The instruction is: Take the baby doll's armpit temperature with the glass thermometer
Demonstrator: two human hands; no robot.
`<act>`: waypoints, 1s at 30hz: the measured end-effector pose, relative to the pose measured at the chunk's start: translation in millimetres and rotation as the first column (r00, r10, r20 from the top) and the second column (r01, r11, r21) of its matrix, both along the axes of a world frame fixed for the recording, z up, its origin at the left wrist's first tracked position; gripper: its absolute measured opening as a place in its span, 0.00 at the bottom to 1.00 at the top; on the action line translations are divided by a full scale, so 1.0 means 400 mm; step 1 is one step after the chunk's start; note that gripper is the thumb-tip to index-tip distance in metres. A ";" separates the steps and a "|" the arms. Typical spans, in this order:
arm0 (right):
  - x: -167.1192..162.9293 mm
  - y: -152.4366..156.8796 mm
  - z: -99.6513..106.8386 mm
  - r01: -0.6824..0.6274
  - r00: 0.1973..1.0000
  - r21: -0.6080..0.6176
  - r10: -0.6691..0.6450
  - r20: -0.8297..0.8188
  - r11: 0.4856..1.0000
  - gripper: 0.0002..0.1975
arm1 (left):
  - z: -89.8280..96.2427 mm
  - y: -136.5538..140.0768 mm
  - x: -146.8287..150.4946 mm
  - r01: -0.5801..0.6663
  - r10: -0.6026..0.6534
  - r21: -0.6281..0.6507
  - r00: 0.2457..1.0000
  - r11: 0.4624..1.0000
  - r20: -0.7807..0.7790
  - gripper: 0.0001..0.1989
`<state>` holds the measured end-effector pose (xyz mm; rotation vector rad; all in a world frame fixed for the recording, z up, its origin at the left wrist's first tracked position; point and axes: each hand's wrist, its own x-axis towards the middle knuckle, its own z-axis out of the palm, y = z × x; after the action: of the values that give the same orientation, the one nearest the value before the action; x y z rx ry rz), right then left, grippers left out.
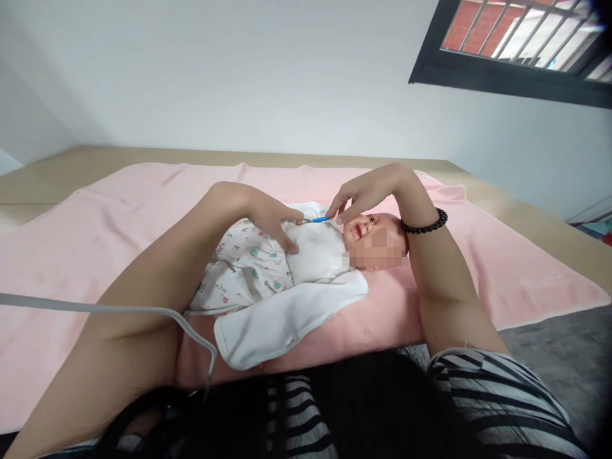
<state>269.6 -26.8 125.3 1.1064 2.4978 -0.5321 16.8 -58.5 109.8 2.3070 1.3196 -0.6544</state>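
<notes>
A baby doll [354,231] lies on its back, head to the right, in a white top and a white cloth with small coloured prints [253,255]. My right hand [366,194], with a black bead bracelet at the wrist, is bent over the doll's chin and neck. Its fingertips pinch the end of a thin blue stick with a greyish tip [320,219]. At that tip is a fingertip of my left hand [275,220], whose thumb is spread apart on the doll's chest. A loose white cloth flap [287,319] lies on the near side.
Under the doll a pink blanket [109,217] covers most of a wooden table [43,172]. A grey cable [95,306] crosses in front of my left arm. Behind the table stands a white wall, with a barred window [521,38] at the upper right.
</notes>
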 end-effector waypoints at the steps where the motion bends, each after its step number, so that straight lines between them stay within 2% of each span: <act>1: 0.000 0.001 0.000 -0.008 1.000 -0.019 0.008 0.015 1.000 0.30 | 0.000 0.001 0.000 0.005 -0.005 -0.003 1.000 1.000 0.003 0.48; 5: -0.004 -0.003 0.001 -0.024 0.999 -0.044 0.026 0.047 0.999 0.30 | 0.002 0.001 -0.001 0.009 -0.009 -0.012 1.000 1.000 0.002 0.49; 11: -0.011 -0.010 0.000 0.030 0.998 -0.034 -0.028 0.049 0.999 0.33 | 0.007 -0.007 0.002 -0.004 0.004 -0.010 1.000 1.000 -0.007 0.49; 17: 0.001 0.006 -0.007 0.117 0.993 -0.005 -0.117 0.022 0.993 0.44 | 0.002 0.009 -0.012 0.024 -0.025 0.027 0.999 0.999 0.033 0.53; 19: 0.003 0.007 -0.006 0.130 0.990 0.004 -0.130 0.049 0.991 0.46 | -0.002 0.024 -0.016 0.045 -0.050 0.072 0.997 0.996 0.063 0.50; 23: -0.003 -0.002 0.000 0.139 0.987 -0.006 -0.138 0.084 0.990 0.47 | -0.021 0.063 -0.017 0.073 -0.112 0.242 0.982 0.968 0.153 0.36; 27: -0.009 -0.010 0.004 0.164 0.984 -0.032 -0.161 0.078 0.986 0.47 | -0.067 0.114 -0.016 0.047 -0.141 0.423 0.971 0.905 0.193 0.28; 30: -0.008 -0.008 0.003 0.157 0.986 -0.048 -0.153 0.066 0.986 0.48 | -0.103 0.146 -0.020 -0.039 -0.097 0.532 0.969 0.846 0.225 0.24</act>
<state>266.5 -29.8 126.6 1.2836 2.3435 -0.5943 8.6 -0.1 68.5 2.7302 1.4853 0.0189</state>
